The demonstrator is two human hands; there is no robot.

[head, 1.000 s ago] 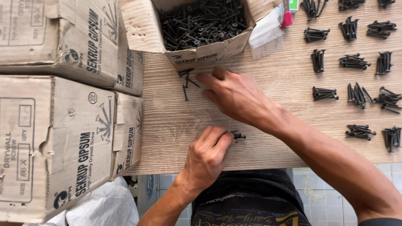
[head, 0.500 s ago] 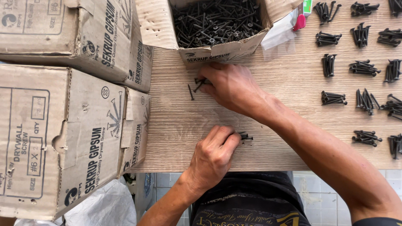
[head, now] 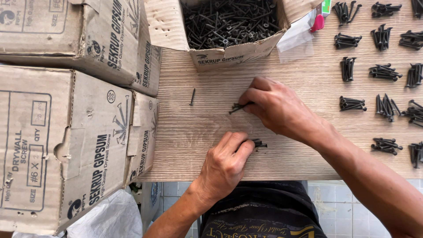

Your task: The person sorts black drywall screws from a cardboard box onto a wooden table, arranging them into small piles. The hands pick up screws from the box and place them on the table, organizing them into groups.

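Observation:
My right hand [head: 277, 108] rests on the wooden table [head: 198, 128], its fingers pinched on a few black screws [head: 238, 107] that stick out to the left. Near the table's front edge my left hand [head: 224, 165] is closed around a small bundle of black screws [head: 259, 143], whose ends show at its right. One loose screw [head: 192, 96] lies alone to the left of my right hand. An open cardboard box [head: 233, 57] full of black screws stands just beyond both hands.
Several small piles of black screws [head: 383, 72] lie in rows on the right of the table. Closed cardboard boxes [head: 66, 141] are stacked at the left. A pink-capped item [head: 318, 22] lies beside the open box. Tiled floor shows below the table edge.
My right hand has drawn back from the box toward me, carrying a few screws. A single screw stays behind on the table. My left hand keeps its bundle.

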